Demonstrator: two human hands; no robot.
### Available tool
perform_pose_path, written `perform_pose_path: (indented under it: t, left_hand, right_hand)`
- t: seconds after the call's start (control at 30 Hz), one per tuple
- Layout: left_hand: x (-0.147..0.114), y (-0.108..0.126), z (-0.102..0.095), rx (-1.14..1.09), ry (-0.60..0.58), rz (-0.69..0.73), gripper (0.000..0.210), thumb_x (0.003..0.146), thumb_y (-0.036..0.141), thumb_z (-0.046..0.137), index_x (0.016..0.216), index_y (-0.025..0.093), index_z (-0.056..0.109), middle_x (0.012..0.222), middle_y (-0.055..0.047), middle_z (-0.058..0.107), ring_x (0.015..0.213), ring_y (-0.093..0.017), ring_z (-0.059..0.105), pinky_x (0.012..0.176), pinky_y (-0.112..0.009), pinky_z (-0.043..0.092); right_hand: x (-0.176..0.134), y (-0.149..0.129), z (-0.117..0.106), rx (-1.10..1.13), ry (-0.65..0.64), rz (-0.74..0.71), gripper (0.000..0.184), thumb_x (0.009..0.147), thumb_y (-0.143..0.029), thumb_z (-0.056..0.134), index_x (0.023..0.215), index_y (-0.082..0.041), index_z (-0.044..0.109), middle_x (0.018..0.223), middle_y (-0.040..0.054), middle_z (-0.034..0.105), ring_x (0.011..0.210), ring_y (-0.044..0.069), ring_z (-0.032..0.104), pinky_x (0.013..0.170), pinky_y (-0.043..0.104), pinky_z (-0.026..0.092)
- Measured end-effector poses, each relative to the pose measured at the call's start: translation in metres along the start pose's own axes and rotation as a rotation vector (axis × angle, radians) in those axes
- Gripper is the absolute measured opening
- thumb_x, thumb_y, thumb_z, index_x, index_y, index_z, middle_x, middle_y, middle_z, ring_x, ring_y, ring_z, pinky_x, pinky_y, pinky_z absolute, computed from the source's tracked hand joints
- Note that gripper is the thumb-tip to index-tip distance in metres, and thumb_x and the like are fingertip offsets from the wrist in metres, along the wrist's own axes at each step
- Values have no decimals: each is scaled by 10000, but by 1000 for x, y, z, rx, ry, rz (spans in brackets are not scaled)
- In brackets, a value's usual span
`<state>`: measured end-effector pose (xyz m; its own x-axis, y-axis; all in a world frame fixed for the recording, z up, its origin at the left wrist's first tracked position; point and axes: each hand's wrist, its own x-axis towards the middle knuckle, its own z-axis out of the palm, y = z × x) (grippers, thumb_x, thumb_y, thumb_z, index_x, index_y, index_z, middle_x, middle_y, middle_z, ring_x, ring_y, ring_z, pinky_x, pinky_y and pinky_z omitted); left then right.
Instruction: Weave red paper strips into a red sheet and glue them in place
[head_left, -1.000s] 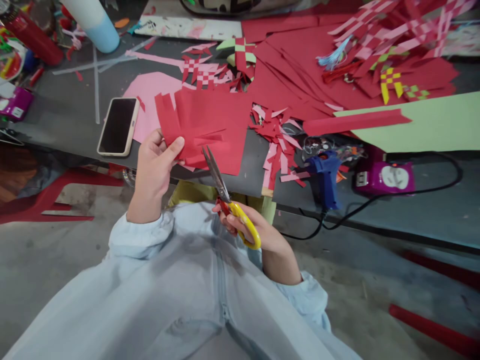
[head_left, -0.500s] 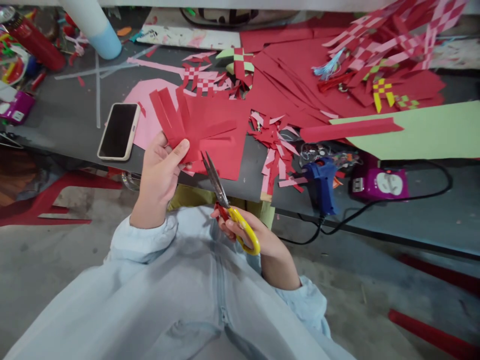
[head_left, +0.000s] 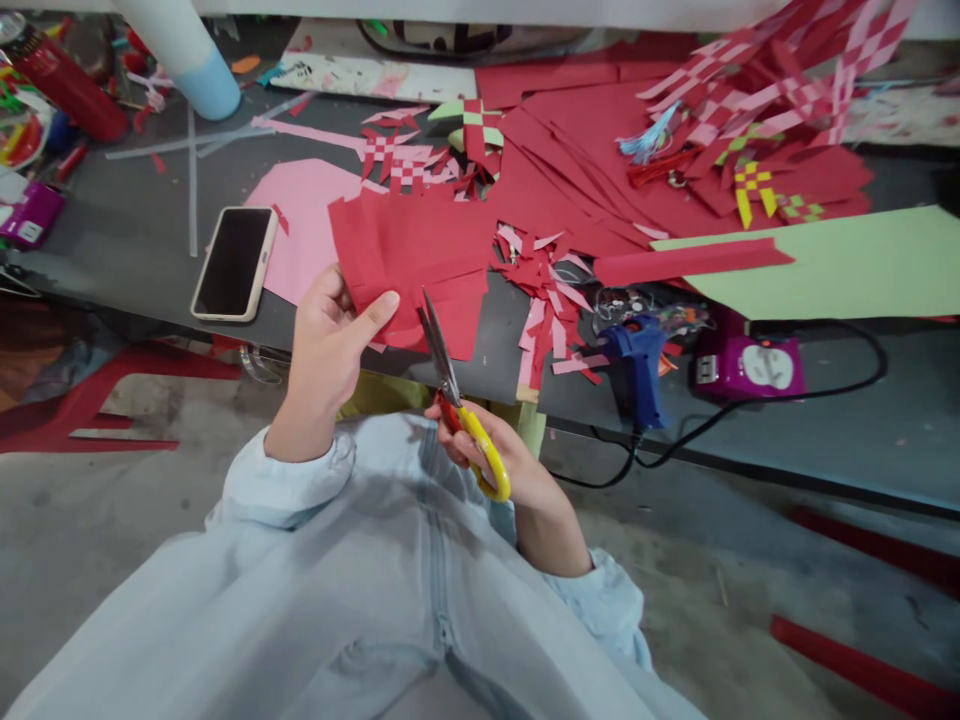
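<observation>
My left hand pinches a piece of red paper with slit strips, thumb on top and fingers beneath. The piece is over a larger red sheet, and their shared colour makes the border between them hard to see. In my right hand are scissors with yellow and red handles. Their blades are slightly parted and point up toward the red paper, the tips close to its lower edge. I cannot tell whether the tips touch it. Behind the left hand lies a sheet of pink paper.
A phone lies left of the pink paper. Right of my hands are paper scraps, a blue glue gun, a purple power socket with a black cord and a green sheet. Woven checkered strips are piled at the back right.
The red strips, fanned apart before, now lie closer together and flatter. My left hand has shifted slightly right with the paper. The scissors have turned more upright and their tips have risen.
</observation>
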<state>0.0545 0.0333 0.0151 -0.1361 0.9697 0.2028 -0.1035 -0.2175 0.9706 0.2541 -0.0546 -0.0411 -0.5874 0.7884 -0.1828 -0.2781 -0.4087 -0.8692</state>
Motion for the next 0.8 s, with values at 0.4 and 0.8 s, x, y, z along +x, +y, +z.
perform_pose_path:
  t: [0.4, 0.8]
  left_hand:
    - [-8, 12, 11, -30, -62, -150, 392, 665, 377, 915, 900, 211, 649, 778, 43, 666, 580, -78, 620, 532, -214, 568]
    - [-8, -3, 15, -42, -2, -102, 383, 657, 321, 893, 927, 216, 642, 817, 29, 689, 594, -101, 637, 554, -243, 578]
  right_hand:
    - [4, 2, 3, -8, 28, -10, 488, 880, -614, 647, 1148, -215, 565, 744, -46, 439, 589, 91, 325, 529, 258, 290]
    - [3, 3, 5, -20, 8, -11, 510, 886, -653, 621, 1145, -218, 563, 776, -41, 434, 609, 95, 324, 541, 264, 290]
